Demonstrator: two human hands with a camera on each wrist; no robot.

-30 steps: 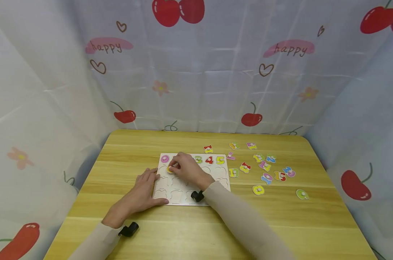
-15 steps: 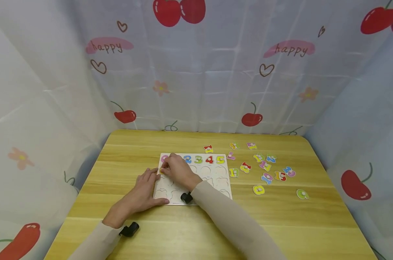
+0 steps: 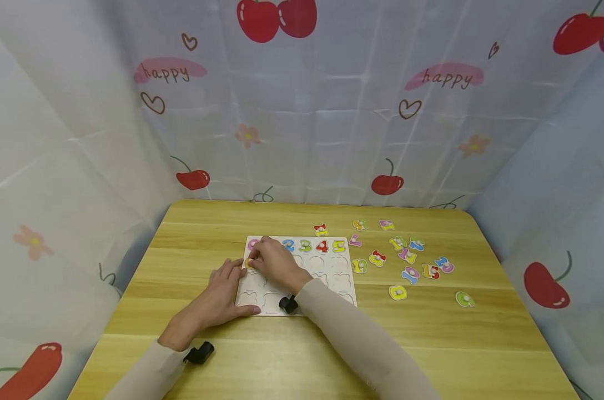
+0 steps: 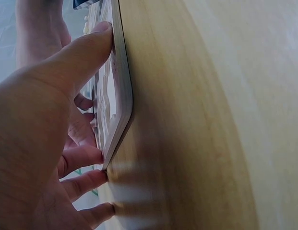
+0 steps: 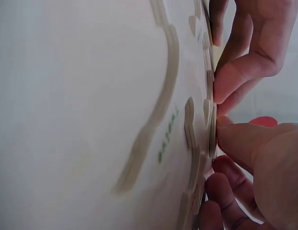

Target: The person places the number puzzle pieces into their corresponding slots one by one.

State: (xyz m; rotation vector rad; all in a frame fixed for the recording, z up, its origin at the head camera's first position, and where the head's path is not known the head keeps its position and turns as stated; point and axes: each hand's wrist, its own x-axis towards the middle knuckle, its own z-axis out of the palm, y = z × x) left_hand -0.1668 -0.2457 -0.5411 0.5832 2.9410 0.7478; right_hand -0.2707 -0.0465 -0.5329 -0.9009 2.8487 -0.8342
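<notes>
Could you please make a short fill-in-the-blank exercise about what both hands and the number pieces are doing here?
1. The left hand rests on the ____ edge of the board.
2. The right hand pinches a ____ piece over the board.
3. The loose pieces lie on the table, to the ____ of the board.
4. The red piece in the board's top row is the number ____.

Missing words: left; yellow; right; 4
</notes>
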